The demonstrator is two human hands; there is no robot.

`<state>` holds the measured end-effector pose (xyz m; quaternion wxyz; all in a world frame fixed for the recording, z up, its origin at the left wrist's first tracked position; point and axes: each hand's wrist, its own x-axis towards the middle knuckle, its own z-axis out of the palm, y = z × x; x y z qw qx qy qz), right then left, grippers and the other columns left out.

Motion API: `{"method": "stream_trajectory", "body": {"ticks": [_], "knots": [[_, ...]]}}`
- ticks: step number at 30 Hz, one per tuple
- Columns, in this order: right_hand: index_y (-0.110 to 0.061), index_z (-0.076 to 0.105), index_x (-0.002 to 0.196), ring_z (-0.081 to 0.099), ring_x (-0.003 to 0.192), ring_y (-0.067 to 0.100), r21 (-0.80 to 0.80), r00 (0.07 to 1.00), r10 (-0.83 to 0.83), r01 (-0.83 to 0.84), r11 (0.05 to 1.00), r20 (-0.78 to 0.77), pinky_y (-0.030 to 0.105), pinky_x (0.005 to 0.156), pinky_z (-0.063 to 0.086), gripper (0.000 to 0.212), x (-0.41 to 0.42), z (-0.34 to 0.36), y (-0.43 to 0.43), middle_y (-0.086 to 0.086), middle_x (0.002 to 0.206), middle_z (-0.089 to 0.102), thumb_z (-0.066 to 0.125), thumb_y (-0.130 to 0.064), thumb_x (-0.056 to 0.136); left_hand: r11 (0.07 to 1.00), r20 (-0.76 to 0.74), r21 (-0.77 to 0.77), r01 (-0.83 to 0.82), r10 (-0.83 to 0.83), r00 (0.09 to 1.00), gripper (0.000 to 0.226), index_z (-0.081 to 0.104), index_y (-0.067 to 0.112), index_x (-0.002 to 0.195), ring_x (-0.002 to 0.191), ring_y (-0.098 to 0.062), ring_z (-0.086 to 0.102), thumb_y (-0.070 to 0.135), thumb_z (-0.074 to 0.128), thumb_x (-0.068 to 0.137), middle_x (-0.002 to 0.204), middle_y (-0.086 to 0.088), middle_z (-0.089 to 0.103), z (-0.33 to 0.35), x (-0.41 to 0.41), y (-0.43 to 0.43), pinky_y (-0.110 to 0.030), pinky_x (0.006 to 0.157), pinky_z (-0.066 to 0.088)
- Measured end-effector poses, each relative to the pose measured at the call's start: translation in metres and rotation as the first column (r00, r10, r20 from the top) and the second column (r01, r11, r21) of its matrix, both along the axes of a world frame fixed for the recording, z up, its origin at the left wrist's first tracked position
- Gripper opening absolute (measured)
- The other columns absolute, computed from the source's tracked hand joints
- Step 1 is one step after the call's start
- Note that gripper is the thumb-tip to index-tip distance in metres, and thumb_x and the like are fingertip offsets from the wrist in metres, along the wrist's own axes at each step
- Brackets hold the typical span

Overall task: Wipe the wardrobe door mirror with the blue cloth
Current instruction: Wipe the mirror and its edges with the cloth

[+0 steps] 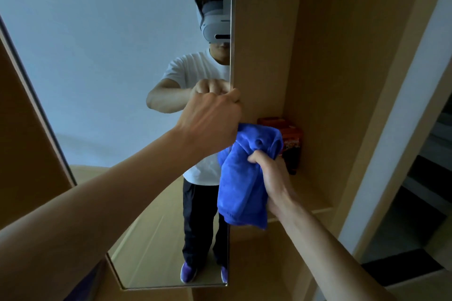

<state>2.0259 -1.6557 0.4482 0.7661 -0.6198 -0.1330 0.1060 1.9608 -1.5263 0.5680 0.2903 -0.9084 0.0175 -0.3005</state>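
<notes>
The wardrobe door mirror (102, 76) fills the left and middle of the view, a tall panel on a tan wooden door standing open. My left hand (210, 122) grips the mirror door's right edge at about chest height, fingers curled round it. My right hand (271, 173) holds the bunched blue cloth (244, 178) just right of that edge, below my left hand. The cloth hangs down in folds beside the mirror's edge; I cannot tell whether it touches the glass. A person in a white shirt and headset is reflected in the mirror.
Behind the door the wardrobe's tan interior (318, 56) opens, with a shelf (315, 205) carrying a red-orange package (291, 139) in its corner. A white door frame (391, 129) and a dark room with steps lie at the far right.
</notes>
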Motion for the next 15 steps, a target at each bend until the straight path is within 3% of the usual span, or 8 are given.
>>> {"method": "stream_trajectory", "body": {"ticks": [2, 5, 11, 15], "knots": [[-0.010, 0.062, 0.087, 0.064, 0.072, 0.021, 0.061, 0.998, 0.014, -0.018, 0.998, 0.056, 0.032, 0.058, 0.049, 0.017, 0.002, 0.016, 0.001, 0.009, 0.077, 0.058, 0.063, -0.018, 0.071, 0.999, 0.010, 0.044, -0.033, 0.032, 0.999, 0.008, 0.073, 0.027, 0.079, 0.064, -0.020, 0.063, 0.024, 0.068, 0.073, 0.087, 0.011, 0.065, 0.011, -0.002, -0.001, -0.029, 0.052, -0.002], [-0.010, 0.063, 0.086, 0.064, 0.068, 0.020, 0.050, 1.000, 0.019, -0.020, 0.999, 0.024, 0.030, 0.054, 0.048, 0.006, 0.005, 0.015, 0.000, 0.010, 0.076, 0.058, 0.061, -0.011, 0.080, 0.994, 0.027, 0.082, -0.072, 0.070, 0.997, 0.008, 0.073, 0.032, 0.073, 0.066, -0.018, 0.066, 0.031, 0.070, 0.066, 0.080, 0.014, 0.064, 0.020, -0.004, -0.002, -0.030, 0.055, -0.008], [-0.023, 0.052, 0.049, 0.058, 0.053, 0.015, -0.216, 0.985, 0.002, -0.040, 0.976, -0.173, 0.030, 0.051, 0.042, 0.018, 0.004, -0.030, -0.005, 0.000, 0.055, 0.053, 0.065, -0.031, 0.059, 0.998, 0.010, 0.056, -0.042, 0.041, 0.999, 0.011, 0.073, 0.034, 0.078, 0.062, -0.008, 0.063, 0.039, 0.067, 0.071, 0.087, 0.019, 0.065, 0.017, -0.004, 0.002, -0.028, 0.055, -0.010], [-0.024, 0.052, 0.047, 0.058, 0.060, 0.018, -0.257, 0.968, 0.025, -0.091, 0.962, -0.249, 0.036, 0.062, 0.043, 0.019, 0.000, -0.042, -0.005, 0.001, 0.057, 0.052, 0.065, -0.035, 0.056, 0.997, 0.053, 0.069, -0.026, 0.023, 0.998, 0.010, 0.074, 0.033, 0.078, 0.065, -0.009, 0.065, 0.037, 0.068, 0.071, 0.086, 0.019, 0.066, 0.021, -0.003, 0.004, -0.027, 0.052, -0.005]]}}
